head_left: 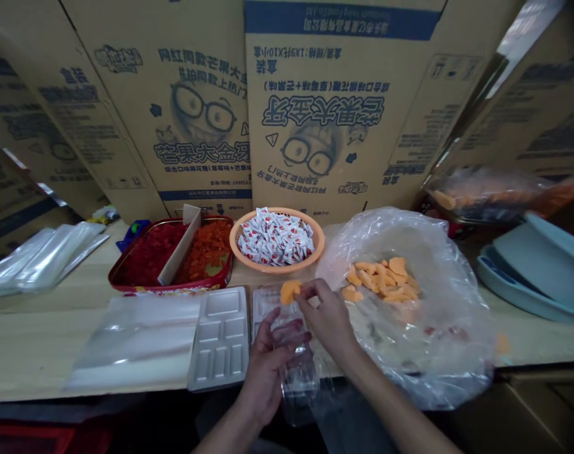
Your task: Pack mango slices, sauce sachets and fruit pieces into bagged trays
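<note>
My right hand pinches an orange candy piece between thumb and fingertips. Just below and left of it, my left hand is closed round a clear plastic tray, held at the table's front edge. Beneath the hands, another clear compartment tray lies partly hidden on the table. To the right, a loose pile of similar orange candy pieces rests on an opened clear plastic bag.
A grey compartment tray lies beside clear plastic sheets. Behind stand a divided red tin of red and orange bits and an orange basket of small sachets. Blue basins sit right. Cardboard boxes wall the back.
</note>
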